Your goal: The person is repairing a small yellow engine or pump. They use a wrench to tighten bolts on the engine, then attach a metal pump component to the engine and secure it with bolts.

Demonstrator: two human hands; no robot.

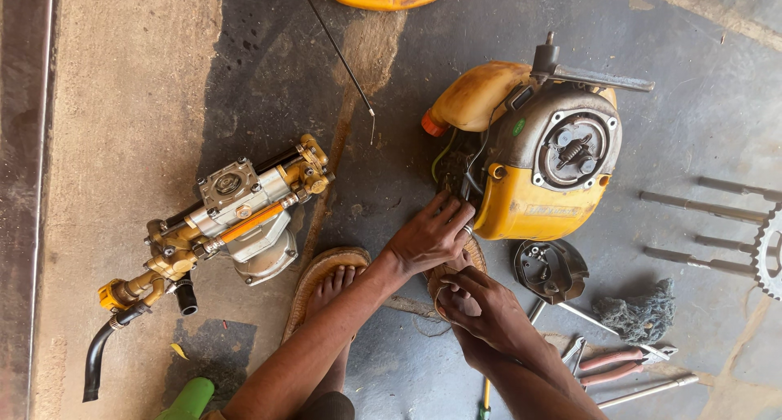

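Floor [130, 78]: bare concrete, stained dark with oil in the middle; everything lies on it, so you work crouched over the parts.
Pump unit [236, 216]: the brass and grey pump lies on its side at your far left, well apart from the engine, with a black hose [102, 355] curling off its lower end. It looks set aside to clear room.
Thin rod [338, 49]: a dark wire-like rod lies slanting on the oily patch above your hands, touching nothing.
Sandalled foot [330, 285]: your foot rests flat just left of your arms, close to the work, likely to steady your crouch.
Left hand [428, 237]: your fingers are spread and pressed against the dark wiring side of the engine, at its lower left corner; you seem to be bracing or feeling there, not clasping anything I can make out.
Right hand [481, 310]: curled loosely just below the left one, over a second sandal; whether it grips something small I cannot tell.
Engine [538, 167]: the small yellow engine lies right of centre with its starter side facing up and the cover off, so the spring and pawls show.
Removed cover [550, 269]: a round dark housing rests just below the engine, near your right hand.
Pliers [619, 363]: red-handled, beside a grey rag [639, 310] and other hand tools, within easy reach.
Sprocket [770, 253]: at the far right edge, beside long metal rods.
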